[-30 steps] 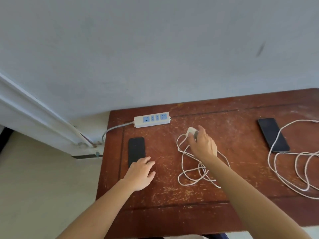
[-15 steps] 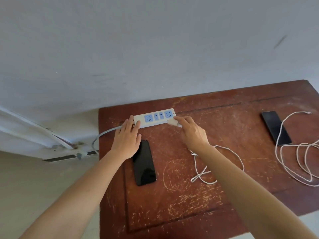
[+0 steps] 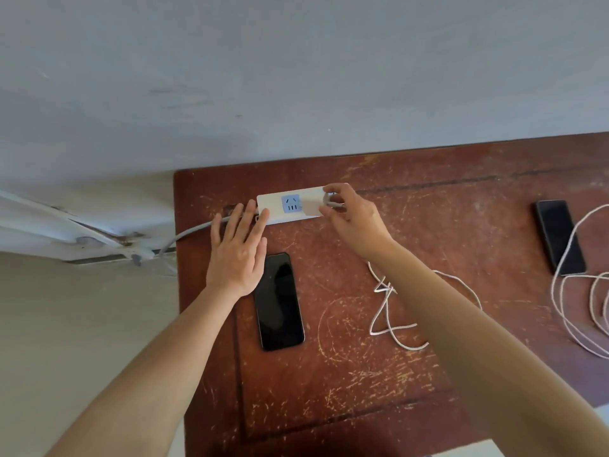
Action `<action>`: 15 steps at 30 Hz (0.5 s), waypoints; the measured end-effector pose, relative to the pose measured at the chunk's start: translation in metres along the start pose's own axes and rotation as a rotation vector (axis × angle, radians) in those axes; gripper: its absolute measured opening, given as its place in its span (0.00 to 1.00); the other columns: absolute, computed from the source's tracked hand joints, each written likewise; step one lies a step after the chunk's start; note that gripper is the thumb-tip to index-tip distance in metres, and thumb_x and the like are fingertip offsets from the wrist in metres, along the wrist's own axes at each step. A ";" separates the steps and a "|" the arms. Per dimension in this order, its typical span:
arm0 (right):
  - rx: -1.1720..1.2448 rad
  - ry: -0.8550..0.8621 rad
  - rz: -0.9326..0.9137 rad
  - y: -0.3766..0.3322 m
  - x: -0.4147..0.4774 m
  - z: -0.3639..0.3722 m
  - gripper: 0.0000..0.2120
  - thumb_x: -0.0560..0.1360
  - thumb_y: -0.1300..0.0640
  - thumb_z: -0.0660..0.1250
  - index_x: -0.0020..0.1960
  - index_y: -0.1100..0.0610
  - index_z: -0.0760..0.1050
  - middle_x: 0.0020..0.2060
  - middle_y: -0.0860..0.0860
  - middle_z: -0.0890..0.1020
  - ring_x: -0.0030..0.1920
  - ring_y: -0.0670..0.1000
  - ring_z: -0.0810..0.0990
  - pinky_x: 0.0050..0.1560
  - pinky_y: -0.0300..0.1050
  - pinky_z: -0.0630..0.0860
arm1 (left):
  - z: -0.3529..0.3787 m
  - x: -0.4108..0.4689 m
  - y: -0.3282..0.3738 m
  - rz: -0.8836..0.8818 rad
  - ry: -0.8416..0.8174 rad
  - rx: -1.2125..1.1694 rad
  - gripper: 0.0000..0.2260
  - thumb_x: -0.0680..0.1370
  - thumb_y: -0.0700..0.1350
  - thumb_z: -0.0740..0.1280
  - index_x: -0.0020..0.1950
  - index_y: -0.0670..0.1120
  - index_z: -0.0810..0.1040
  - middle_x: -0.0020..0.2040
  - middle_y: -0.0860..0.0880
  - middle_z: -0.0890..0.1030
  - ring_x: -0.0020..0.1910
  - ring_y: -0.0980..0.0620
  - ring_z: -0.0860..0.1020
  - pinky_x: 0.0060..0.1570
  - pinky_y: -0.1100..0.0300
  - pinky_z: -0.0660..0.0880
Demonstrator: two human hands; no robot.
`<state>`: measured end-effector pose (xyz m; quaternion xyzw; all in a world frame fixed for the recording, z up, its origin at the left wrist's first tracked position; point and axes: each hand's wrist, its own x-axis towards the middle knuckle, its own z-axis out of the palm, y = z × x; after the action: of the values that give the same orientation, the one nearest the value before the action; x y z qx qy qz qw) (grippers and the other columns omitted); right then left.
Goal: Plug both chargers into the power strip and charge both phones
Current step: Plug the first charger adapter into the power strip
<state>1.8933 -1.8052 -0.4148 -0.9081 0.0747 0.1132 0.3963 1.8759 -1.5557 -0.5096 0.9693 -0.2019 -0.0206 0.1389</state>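
Power strip (image 3: 290, 204): no legible writing

The power strip (image 3: 290, 205) lies at the table's (image 3: 362, 390) far edge — one phone (image 3: 279, 301) before it, another phone (image 3: 560, 235) far right.

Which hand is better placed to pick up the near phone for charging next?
Left. The left hand lies flat, steadying the power strip, right beside the near phone. The right hand is busy pinching the charger plug at the strip.
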 end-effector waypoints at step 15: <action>-0.284 -0.192 -0.208 -0.032 0.041 -0.021 0.17 0.81 0.60 0.66 0.69 0.55 0.76 0.63 0.56 0.83 0.59 0.57 0.82 0.59 0.52 0.79 | 0.010 -0.002 -0.007 0.012 0.131 -0.098 0.24 0.84 0.48 0.50 0.81 0.49 0.57 0.81 0.45 0.62 0.80 0.46 0.58 0.79 0.40 0.48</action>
<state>1.9426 -1.8015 -0.3890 -0.9427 -0.0745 0.1669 0.2790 1.8753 -1.5514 -0.5209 0.9594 -0.1969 0.0341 0.1991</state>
